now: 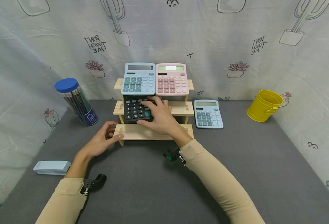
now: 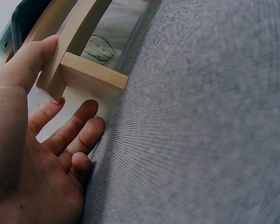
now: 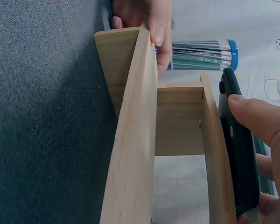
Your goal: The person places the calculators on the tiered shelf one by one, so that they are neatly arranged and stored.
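A three-step wooden shelf (image 1: 133, 132) stands at the back middle of the table. My left hand (image 1: 99, 142) pinches the left end of its lowest step, thumb on top and a fingertip underneath, as the left wrist view shows. My right hand (image 1: 163, 116) grips a black calculator (image 1: 133, 109) on the middle step, with the thumb at its near edge and the fingers reaching over its right side. The calculator leans back at the step's left part. Side by side on the top step stand a blue calculator (image 1: 146, 84) and a pink calculator (image 1: 178, 83).
Another light blue calculator (image 1: 209, 115) is right of the shelf, with a yellow bucket (image 1: 261, 109) farther right. Left stands a blue-capped tub of pencils (image 1: 78, 101). A pale blue stapler (image 1: 52, 167) lies near the left forearm. A patterned curtain (image 1: 164, 40) hangs behind.
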The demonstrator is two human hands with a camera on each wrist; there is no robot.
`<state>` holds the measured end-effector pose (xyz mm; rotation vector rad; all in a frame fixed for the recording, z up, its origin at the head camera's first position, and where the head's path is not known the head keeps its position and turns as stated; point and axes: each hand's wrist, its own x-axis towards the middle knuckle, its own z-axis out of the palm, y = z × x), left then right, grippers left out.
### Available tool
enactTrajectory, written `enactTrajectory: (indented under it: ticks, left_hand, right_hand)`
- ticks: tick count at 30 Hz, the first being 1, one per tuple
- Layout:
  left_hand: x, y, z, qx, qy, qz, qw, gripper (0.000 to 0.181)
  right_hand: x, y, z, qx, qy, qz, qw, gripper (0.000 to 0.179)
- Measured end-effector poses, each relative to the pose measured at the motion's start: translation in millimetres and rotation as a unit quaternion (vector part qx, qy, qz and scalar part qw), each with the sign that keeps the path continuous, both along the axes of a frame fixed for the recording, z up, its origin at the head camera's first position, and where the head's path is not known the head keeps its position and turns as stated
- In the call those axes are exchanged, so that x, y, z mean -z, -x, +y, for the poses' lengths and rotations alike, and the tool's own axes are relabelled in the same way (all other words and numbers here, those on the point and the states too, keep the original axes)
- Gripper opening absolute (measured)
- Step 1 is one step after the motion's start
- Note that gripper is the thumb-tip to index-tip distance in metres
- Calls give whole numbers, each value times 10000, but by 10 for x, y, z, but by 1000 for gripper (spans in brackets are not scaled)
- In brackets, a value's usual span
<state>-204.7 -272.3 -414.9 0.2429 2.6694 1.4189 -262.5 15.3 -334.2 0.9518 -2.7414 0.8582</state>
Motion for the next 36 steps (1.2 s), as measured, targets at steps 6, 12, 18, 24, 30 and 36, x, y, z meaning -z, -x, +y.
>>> enactTrajectory:
  ticks: [6,12,18,24,30,36]
  left_hand:
    - [10,-4,6,38,-48,50,10000,64]
    - [-3,7,16,43,-58,93,9999,64]
    - [-10,2,10,20,-5,36,10000,65]
    - [3,-15,-5,1,7,25,10000,65]
    - [23,-15,1,20,-34,30,10000,65]
    - [0,-11,3,32,-15,65,10000,65]
  right_hand:
    - [30,4,-86,201,61,139,9997,76]
    - [31,-7,-135,341,68,316,9989,76]
    - [47,-6,-145,260,95,258,9993,74]
    - [54,-4,-159,202,165,137,9996,67]
    - [52,-9,-183,281,122,151,9994,68]
    - [48,-4,-197,311,117,211,9992,67]
